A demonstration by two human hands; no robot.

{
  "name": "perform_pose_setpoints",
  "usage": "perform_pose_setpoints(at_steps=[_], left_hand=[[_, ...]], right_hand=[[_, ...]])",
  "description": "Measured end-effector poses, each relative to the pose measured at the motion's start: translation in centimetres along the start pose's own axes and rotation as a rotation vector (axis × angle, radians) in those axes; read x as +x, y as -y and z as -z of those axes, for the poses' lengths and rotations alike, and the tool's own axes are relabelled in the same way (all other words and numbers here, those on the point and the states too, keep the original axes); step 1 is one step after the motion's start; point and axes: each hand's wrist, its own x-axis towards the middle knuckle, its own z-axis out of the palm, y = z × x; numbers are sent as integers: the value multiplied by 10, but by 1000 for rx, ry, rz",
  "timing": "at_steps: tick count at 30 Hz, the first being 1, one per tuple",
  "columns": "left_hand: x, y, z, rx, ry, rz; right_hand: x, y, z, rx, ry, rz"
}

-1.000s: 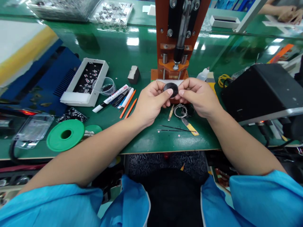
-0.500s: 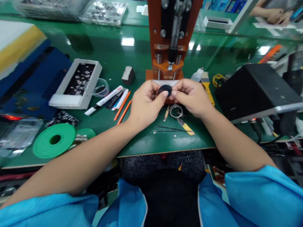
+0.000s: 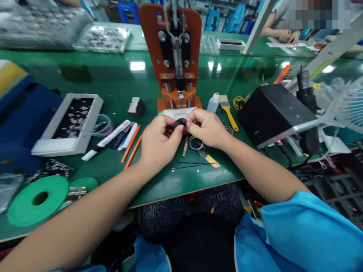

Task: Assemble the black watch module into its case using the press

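Note:
A small round black part (image 3: 179,122) is pinched between the thumb and fingers of my left hand (image 3: 160,139). My right hand (image 3: 206,127) is closed at the part's right edge, thumb against forefinger; whatever lies in that pinch is too small to make out. Both hands are just in front of the orange lever press (image 3: 177,90), over its base, where a white sheet (image 3: 178,113) lies. Below my right hand are a coil of thin wire (image 3: 196,142), a yellow-handled blade (image 3: 209,158) and dark tweezers (image 3: 190,165).
Left stand a white box of small pieces (image 3: 72,121), a clear cup (image 3: 102,125), markers (image 3: 113,136) and a green spool (image 3: 39,200). To the right are a bottle (image 3: 213,102), a brush (image 3: 229,111), a black unit (image 3: 272,113) and a fan (image 3: 347,107). A co-worker's hands (image 3: 289,37) show beyond.
The view has shifted, so the bench appears lower and further left. The black part is tilted more edge-on between my hands, and both stay close together by the press.

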Motion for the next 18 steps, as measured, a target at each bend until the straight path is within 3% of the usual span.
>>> perform_pose_setpoints(at_steps=[6,12,18], left_hand=[[0,-3,-1,77,40,18],[-1,2,-4,31,67,21],[2,3,-7,-50,70,144]], right_hand=[[-2,-6,-1,-93,-35,55],[-4,-4,0,-198,-63,3],[-5,0,1,-236,-46,-11]])
